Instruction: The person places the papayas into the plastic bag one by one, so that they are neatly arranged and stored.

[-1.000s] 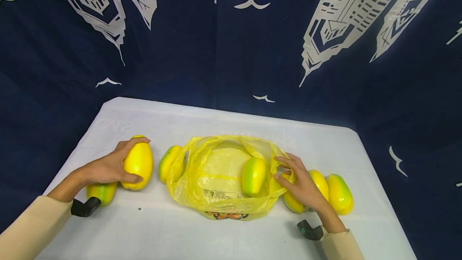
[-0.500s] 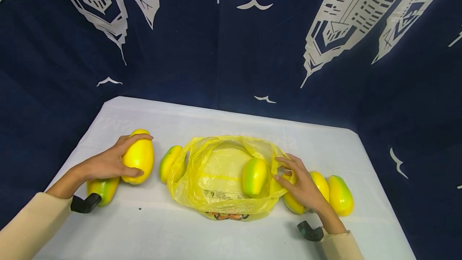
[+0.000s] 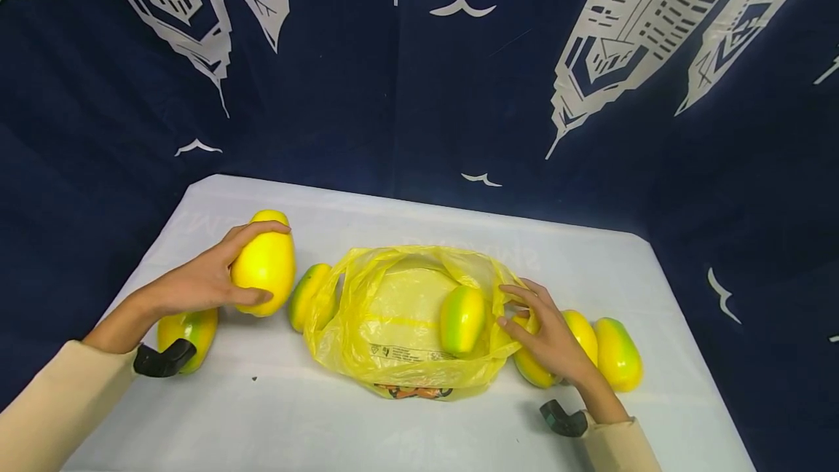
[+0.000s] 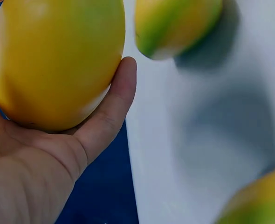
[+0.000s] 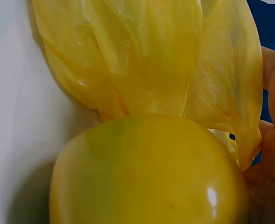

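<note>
Reaches in from the lower left, forearm in a beige sleeve (image 3: pixel 68 403), and slants the left hand (image 3: pixel 206 279) up toward the right. Grips a glossy, smooth, plain yellow oblong fruit (image 3: pixel 265 264) from its left side, with fingers curved over its upper part and thumb across its lower part. Holds it raised off the white-covered bench (image 3: pixel 295 421), well apart from the bag's mouth and just left of a shorter yellow-and-green fruit (image 3: pixel 306 299). Leaves in view, below the left wrist, a rounded green-streaked fruit (image 3: pixel 199 330).

Angles the right hand (image 3: pixel 547 330) in from the lower right. Pinches between thumb and fingers the right rim of a thin, translucent yellow plastic bag (image 3: pixel 347 354), spread open mid-bench, just right of a two-tone fruit (image 3: pixel 462 320) lying inside. Partly covers another glossy fruit (image 3: pixel 534 370) beneath this hand.
</note>
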The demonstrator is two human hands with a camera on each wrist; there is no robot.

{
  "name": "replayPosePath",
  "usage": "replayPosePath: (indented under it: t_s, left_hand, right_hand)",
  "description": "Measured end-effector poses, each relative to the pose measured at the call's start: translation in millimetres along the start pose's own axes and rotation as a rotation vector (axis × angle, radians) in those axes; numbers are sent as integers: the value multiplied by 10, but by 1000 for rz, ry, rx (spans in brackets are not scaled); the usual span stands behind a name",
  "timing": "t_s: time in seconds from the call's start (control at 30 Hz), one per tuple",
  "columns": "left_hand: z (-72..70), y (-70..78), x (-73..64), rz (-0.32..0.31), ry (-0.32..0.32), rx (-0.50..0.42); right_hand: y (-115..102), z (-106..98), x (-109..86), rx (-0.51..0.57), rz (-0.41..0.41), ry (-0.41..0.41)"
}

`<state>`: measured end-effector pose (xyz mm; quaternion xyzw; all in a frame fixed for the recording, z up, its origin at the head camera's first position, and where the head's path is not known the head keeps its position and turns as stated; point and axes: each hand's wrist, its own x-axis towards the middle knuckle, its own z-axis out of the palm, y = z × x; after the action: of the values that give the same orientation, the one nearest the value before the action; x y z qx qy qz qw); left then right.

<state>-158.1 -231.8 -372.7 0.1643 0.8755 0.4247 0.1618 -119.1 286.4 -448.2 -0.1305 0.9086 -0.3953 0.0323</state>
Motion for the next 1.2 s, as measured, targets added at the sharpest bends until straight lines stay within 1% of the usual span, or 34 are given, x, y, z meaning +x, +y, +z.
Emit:
replayPosePath:
  t_s: [0.17, 0.33, 0.47, 0.57, 0.7, 0.83, 0.93, 1.07, 1.2]
  left_hand:
    - [54, 185, 49, 54, -16, -37]
    - [147, 385, 114, 120, -61, -67]
    - [247, 510, 192, 168, -100, -115]
    - [332, 582, 247, 180, -132, -170]
    - [463, 651, 313, 188, -162, -205]
    - [609, 709, 389, 211, -195, -204]
    - [728, 751, 463, 222, -233, -199]
    - [878, 794, 556, 210, -268, -171]
    - [1003, 803, 634, 188, -297, -144]
  right_hand:
    - [1, 5, 4, 0, -8, 4]
    - [7, 9, 10, 11, -9, 2]
    - [12, 12, 9, 5, -1, 3]
    - [15, 5, 5, 3, 1, 6]
    - [21, -12, 6, -3, -2, 10]
    - [20, -21, 15, -6, -3, 10]
    - [19, -25, 14, -5, -2, 9]
    - [21, -21, 11, -2, -7, 10]
    - [25, -12, 11, 2, -8, 8]
